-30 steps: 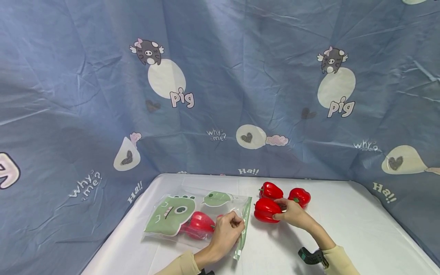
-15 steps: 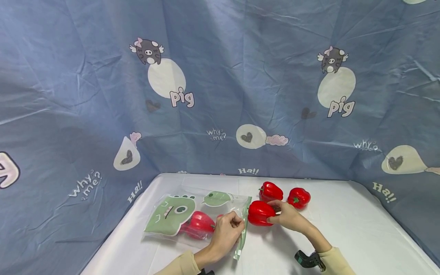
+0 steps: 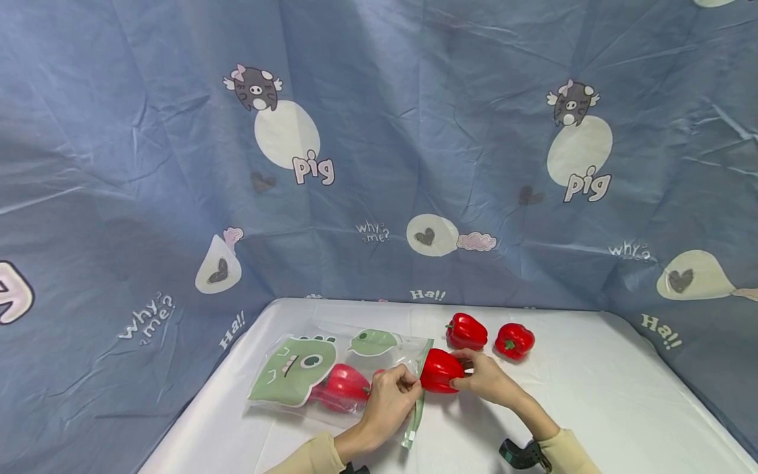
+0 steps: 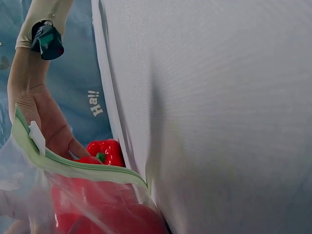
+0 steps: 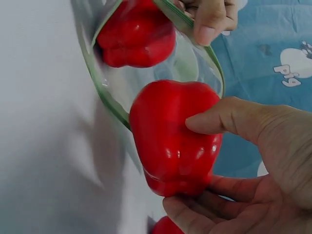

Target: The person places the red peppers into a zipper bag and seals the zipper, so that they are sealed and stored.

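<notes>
A clear zip bag (image 3: 296, 372) with a green cartoon print lies on the table, its green-edged mouth to the right. Inside it sits a red bell pepper (image 3: 346, 387), and part of another shows near the mouth. My left hand (image 3: 389, 403) pinches the upper edge of the mouth, which gapes in the right wrist view. My right hand (image 3: 488, 380) grips a red bell pepper (image 5: 175, 136), thumb on one side and fingers under its end. That pepper is right at the bag's opening, overlapping the green rim.
Two more red bell peppers lie behind my right hand: one pepper (image 3: 466, 332) near the bag's far corner, another pepper (image 3: 514, 342) farther right. A white cloth covers the table (image 3: 592, 395). A blue patterned curtain (image 3: 379, 164) hangs behind and around it.
My right hand has carried its pepper leftward, from beside the far peppers to the bag's mouth. My left hand and the bag have stayed in place.
</notes>
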Tool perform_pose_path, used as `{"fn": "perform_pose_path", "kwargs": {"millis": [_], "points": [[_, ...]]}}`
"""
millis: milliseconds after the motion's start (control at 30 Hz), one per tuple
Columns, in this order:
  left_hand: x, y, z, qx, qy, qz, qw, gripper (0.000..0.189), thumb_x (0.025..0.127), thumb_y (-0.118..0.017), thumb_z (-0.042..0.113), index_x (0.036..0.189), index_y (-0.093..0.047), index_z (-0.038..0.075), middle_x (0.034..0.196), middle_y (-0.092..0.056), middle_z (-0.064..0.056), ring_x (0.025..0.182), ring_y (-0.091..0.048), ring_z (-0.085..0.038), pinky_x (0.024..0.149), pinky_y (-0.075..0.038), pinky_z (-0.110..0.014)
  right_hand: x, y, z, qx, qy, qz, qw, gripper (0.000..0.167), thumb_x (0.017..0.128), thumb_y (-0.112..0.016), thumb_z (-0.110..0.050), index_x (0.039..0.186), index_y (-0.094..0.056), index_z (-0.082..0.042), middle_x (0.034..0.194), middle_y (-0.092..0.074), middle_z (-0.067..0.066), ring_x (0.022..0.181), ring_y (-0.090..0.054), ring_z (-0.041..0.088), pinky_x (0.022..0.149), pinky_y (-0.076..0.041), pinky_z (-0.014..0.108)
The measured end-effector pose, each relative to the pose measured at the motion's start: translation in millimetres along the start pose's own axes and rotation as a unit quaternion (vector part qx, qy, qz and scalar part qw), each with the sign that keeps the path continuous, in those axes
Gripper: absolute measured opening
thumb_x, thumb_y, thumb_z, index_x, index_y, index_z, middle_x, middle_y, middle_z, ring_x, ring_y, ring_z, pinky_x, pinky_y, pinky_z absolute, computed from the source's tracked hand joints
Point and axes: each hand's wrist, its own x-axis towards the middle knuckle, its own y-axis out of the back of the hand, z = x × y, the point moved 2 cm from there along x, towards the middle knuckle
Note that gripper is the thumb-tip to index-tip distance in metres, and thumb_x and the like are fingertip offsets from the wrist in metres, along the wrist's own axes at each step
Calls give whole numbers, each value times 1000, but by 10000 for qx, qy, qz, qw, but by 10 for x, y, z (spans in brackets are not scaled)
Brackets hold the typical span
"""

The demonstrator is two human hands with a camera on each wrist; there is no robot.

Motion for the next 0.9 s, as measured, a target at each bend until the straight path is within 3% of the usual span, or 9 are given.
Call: {"fn": "perform_pose_path", "kwargs": {"millis": [300,500,900], "points": [[0,8,1,-6,-46,-14,10000,12,78,-69,5,73,-65,14,60,-61,8,48,-48,4,41,-44,-18,19,-133,-1,220,34,223,9995,56,73,-75,-6,124,-55,7,118,-64,19,104,-64,33,82,-57,40],[0,6,8,109,-86,-7,9999,12,79,-70,6,73,-65,15,61,-61,9,51,-49,4,44,-44,-17,33,-231,19,421,19,453,9981,54,73,-75,-4,122,-56,8,117,-64,20,104,-65,34,85,-57,42],[-5,-7,3,-44,55,-67,10000,13,79,-69,6,72,-63,15,59,-60,9,47,-49,3,41,-44,-19,61,-379,68,810,388,654,9938,54,72,-72,4,122,-55,11,119,-63,24,111,-61,36,92,-53,42]]}}
